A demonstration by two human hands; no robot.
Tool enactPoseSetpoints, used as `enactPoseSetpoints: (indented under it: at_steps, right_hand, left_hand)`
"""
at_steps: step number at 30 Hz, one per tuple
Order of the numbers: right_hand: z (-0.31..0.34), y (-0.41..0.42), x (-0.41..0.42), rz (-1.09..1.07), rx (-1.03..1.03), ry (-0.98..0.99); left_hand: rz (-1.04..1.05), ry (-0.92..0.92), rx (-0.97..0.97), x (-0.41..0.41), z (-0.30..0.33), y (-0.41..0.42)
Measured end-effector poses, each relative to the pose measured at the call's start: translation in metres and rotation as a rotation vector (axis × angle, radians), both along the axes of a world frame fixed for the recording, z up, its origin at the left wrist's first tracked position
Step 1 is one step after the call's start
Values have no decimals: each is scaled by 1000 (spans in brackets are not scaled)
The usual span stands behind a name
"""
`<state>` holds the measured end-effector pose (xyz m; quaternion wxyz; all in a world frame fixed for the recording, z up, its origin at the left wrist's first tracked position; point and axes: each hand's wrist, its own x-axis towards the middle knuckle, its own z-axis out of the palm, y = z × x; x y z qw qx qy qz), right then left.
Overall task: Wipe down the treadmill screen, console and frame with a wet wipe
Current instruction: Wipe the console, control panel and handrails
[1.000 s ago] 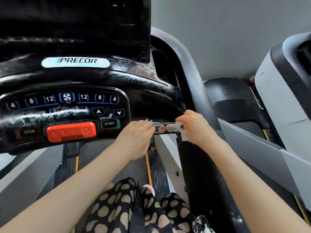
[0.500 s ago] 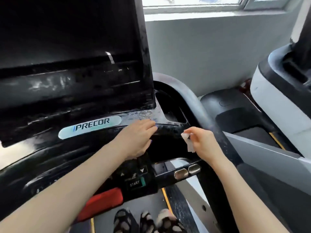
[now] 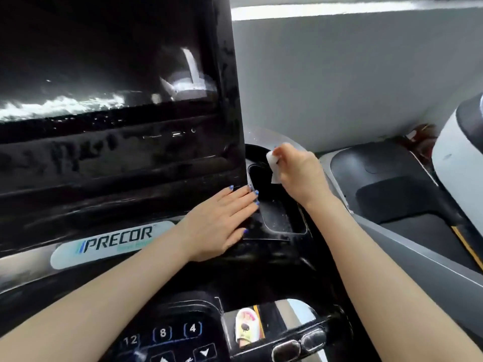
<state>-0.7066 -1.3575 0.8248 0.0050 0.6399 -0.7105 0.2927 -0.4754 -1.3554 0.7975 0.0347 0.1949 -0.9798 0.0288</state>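
Head view: the right hand (image 3: 300, 173) pinches a small white, limp wet wipe (image 3: 273, 164) just above the recessed black cup tray (image 3: 277, 218) beside the glossy black screen (image 3: 112, 87). The left hand (image 3: 222, 220) rests flat, fingers straight, left of that tray. Light, soft and likely slippery, the wipe is best bunched under the fingertips

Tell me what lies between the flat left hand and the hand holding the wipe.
In the head view, only the black recessed cup holder separates the left hand from the right hand pinching the wet wipe.
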Motion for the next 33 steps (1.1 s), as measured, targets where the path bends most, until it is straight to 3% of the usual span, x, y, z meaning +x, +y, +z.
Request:
enactPoseSetpoints:
  at_steps: [4, 8, 13, 16, 21, 27, 33]
  right_hand:
    - [-13, -58, -2, 61, -163, 150]
    - [-40, -78, 1, 266, -249, 231]
    - [-64, -76, -3, 323, -97, 271]
    - [-50, -61, -6, 429, 135, 122]
    - [-38, -82, -4, 374, 358, 225]
    - [-34, -128, 0, 330, 464, 222]
    - [-48, -58, -7, 236, 353, 244]
  left_hand:
    - [41, 17, 7, -10, -1, -3]
    - [101, 9, 4, -12, -3, -1]
    - [130, -5, -2, -14, -2, -2]
    - [137, -5, 0, -14, -2, -1]
    - [160, 0, 10, -15, -4, -2]
    - [174, -3, 29, -15, -3, -2]
    - [178, 6, 36, -15, -3, -1]
